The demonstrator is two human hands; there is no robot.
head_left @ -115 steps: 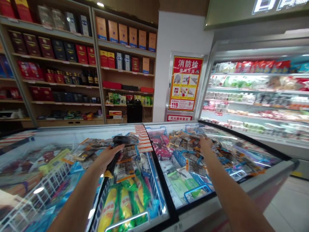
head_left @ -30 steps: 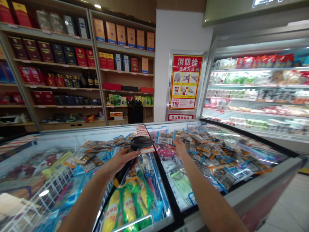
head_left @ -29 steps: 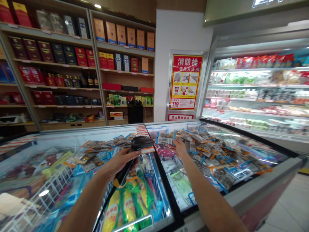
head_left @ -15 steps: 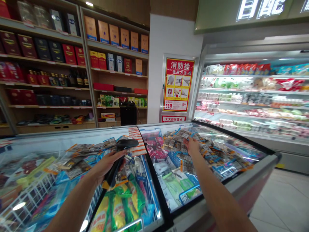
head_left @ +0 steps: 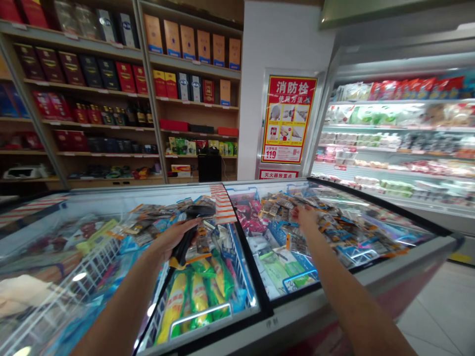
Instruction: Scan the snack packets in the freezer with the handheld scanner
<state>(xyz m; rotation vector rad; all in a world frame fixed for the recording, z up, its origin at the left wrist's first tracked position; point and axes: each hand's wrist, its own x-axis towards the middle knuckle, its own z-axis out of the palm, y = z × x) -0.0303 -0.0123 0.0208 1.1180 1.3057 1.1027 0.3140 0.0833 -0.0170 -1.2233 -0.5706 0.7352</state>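
My left hand (head_left: 177, 238) is wrapped around the handle of a black barcode scanner (head_left: 199, 211) with a yellow accent and a cable trailing down from it. The scanner's head is over the left glass lid of a chest freezer. My right hand (head_left: 306, 217) reaches to small brown, blue and orange snack packets (head_left: 278, 205) spread over the right glass lid. Its fingers are curled against a packet at the pile's middle; the fingertips are slightly blurred. More packets (head_left: 141, 227) lie on the left lid, beyond my left hand.
The chest freezer's dark divider (head_left: 247, 252) runs between the two lids. Under the glass are wire baskets (head_left: 237, 262) and yellow-green bags (head_left: 200, 296). Behind stand shelves of boxes (head_left: 189, 42), a red fire-hydrant poster (head_left: 289, 118) and a lit refrigerated display (head_left: 393, 143).
My view has turned left and slightly down, so the surroundings sit further right. The scanner stays in my left hand, and my right hand stays at the packets.
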